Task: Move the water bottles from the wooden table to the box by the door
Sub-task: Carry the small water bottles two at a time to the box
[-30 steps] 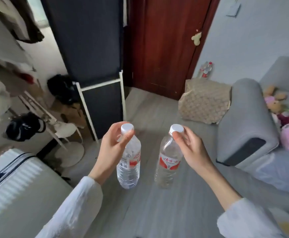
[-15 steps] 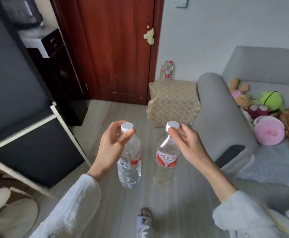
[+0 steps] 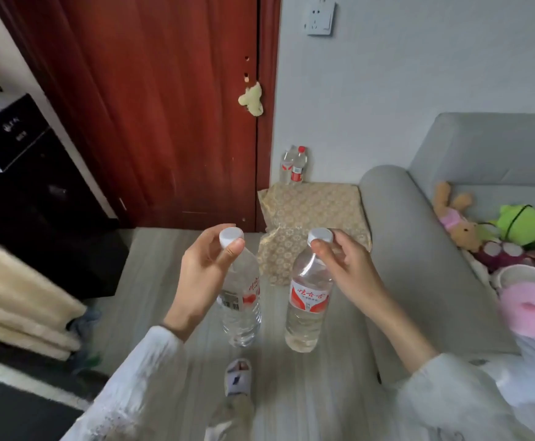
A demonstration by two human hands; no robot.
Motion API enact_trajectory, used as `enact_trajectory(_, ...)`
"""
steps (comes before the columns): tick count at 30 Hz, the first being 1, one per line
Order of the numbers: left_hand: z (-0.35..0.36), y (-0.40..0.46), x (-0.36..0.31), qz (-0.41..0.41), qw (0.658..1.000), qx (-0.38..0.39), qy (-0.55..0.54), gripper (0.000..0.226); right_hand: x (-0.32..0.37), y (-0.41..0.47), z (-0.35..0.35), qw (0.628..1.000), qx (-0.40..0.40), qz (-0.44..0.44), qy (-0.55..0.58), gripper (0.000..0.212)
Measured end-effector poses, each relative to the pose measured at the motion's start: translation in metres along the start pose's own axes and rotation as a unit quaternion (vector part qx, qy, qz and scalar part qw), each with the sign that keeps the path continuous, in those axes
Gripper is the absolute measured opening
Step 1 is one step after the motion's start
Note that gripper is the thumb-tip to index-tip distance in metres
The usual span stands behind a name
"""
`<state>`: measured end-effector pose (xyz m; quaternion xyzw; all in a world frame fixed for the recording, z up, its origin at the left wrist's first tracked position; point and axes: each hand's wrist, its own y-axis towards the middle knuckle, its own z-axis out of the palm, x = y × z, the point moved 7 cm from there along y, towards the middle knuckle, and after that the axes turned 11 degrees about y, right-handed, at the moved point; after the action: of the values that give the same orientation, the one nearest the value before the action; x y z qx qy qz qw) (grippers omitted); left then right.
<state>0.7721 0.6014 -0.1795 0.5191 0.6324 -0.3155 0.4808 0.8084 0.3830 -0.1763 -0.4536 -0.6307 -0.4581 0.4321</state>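
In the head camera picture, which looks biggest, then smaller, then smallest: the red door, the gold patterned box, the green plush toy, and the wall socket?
1. Red door, by far the largest.
2. Gold patterned box.
3. Green plush toy.
4. Wall socket, smallest, though it is farther away, so it may look smaller than it is.

Items around me: dark red wooden door (image 3: 151, 106) with a small pale plush toy (image 3: 252, 99) hanging at its edge; white wall socket (image 3: 320, 19); grey sofa (image 3: 419, 249) holding a brown stuffed rabbit (image 3: 457, 214), a green plush (image 3: 519, 222) and a pink fluffy slipper (image 3: 530, 308); my slippered foot (image 3: 237, 377) on the grey plank floor (image 3: 151, 281).
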Motion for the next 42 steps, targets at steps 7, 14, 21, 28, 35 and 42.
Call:
enact_trajectory(7,0.047,0.175,0.019,-0.004,0.997,0.068,0.019,0.022,-0.043,0.164,-0.004,0.998,-0.036,0.009,-0.052,0.019)
enact_trajectory(14,0.105,0.32,0.011,0.044,0.986,0.093,0.129,0.034,-0.076,0.294,-0.041,0.995,-0.076,0.042,-0.048,0.018)
enact_trajectory(21,0.194,0.435,0.032,0.027,0.974,0.134,0.18,0.033,-0.147,0.416,-0.096,0.989,-0.072,0.069,-0.109,0.03)
enact_trajectory(28,0.31,0.545,0.06,0.0,0.951,0.135,0.277,0.035,-0.243,0.553,-0.16,0.984,-0.01,0.091,-0.154,0.033)
enact_trajectory(35,0.413,0.638,0.092,-0.022,0.916,0.166,0.365,0.038,-0.337,0.658,-0.201,0.966,0.027,0.159,-0.204,0.039)
enact_trajectory(42,0.491,0.714,0.144,-0.082,0.905,0.194,0.369,0.035,-0.438,0.714,-0.211,0.947,0.009,0.254,-0.198,0.031)
